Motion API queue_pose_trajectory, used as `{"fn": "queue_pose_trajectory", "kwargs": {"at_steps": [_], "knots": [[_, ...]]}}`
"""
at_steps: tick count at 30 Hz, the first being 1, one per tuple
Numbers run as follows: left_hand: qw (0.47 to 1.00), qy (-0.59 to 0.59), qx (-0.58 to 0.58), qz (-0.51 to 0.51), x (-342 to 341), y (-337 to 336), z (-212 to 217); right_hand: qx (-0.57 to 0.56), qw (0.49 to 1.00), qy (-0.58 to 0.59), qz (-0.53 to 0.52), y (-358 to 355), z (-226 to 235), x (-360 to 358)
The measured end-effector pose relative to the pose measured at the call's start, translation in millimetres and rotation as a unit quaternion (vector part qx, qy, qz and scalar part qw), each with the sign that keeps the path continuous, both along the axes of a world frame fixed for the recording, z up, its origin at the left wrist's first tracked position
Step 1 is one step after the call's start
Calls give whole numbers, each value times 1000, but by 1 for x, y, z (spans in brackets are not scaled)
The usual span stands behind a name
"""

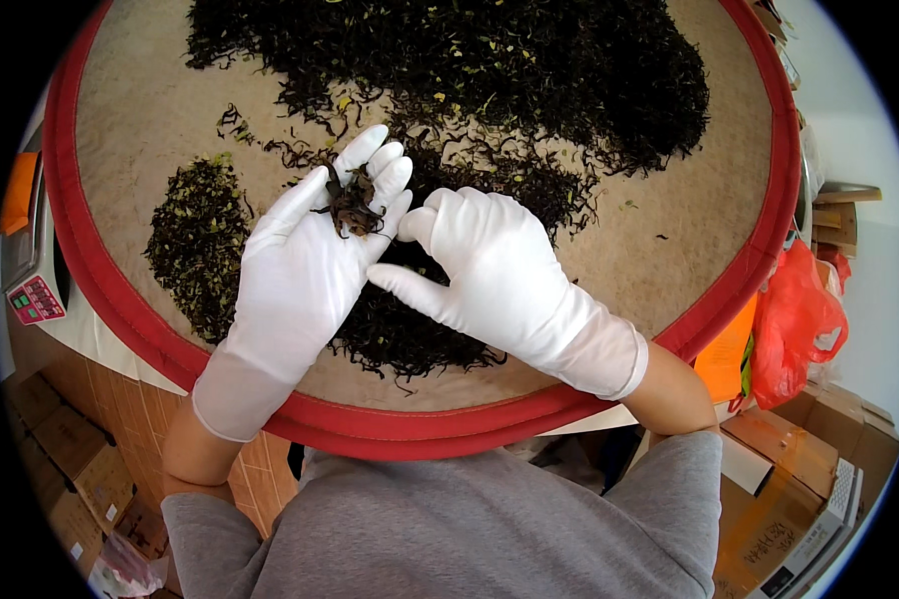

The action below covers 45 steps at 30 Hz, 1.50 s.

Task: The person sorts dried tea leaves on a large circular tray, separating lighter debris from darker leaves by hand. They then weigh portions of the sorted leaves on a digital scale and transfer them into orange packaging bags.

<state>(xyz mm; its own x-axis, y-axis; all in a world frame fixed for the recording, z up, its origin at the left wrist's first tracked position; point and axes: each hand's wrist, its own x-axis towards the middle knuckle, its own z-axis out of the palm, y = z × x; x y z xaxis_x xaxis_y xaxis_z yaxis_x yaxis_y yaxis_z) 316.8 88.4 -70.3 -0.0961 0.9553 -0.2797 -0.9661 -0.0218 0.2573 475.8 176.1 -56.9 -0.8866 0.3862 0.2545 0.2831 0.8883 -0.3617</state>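
Observation:
Both my hands wear white gloves. My left hand [305, 255] is turned palm up, its fingers curled round a small clump of dark, twisted dried tea leaves [352, 208]. Close beside it is my right hand [489, 265], back upward, its fingers bent and the thumb apart from them. Nothing shows in the gap between that thumb and forefinger. Below the hands lies a dark pile of tea leaves [400, 334], partly covered by them. Left of my left hand sits a smaller pile of yellowish-green leaf bits [200, 245].
A round, red-rimmed tray [709, 240] bears everything, with a large dark tea heap [509, 70] at its far side. At the left stands a scale [35, 290]. On the right are a red plastic bag [794, 324] and cardboard boxes [784, 449]; more boxes [100, 479] stand lower left.

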Motion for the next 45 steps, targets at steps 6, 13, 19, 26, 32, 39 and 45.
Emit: {"fn": "queue_pose_trajectory", "kwargs": {"at_steps": [6, 13, 19, 26, 32, 39, 45], "knots": [[1000, 2, 3, 13, 4, 1, -4, 107, 994, 12, -12, 0, -9, -1], [1000, -24, -6, 5, 1, 0, -5, 16, 999, 26, 19, 6, 8, 0], [997, -66, -19, 40, -3, 0, -3, -154, 986, -27, -64, 41, 52, 35], [992, -62, 85, 65, -31, -2, -1, -224, 920, -188, -260, 123, 19, 124], [988, -62, 111, 89, -44, -2, -5, -413, 858, -193, -237, 108, -11, 86], [991, -47, 78, 103, -42, -4, -8, -614, 782, 75, -72, 69, 45, 60], [989, -61, 94, 97, -44, -4, -5, -438, 876, -51, -197, 80, 21, 63]]}}
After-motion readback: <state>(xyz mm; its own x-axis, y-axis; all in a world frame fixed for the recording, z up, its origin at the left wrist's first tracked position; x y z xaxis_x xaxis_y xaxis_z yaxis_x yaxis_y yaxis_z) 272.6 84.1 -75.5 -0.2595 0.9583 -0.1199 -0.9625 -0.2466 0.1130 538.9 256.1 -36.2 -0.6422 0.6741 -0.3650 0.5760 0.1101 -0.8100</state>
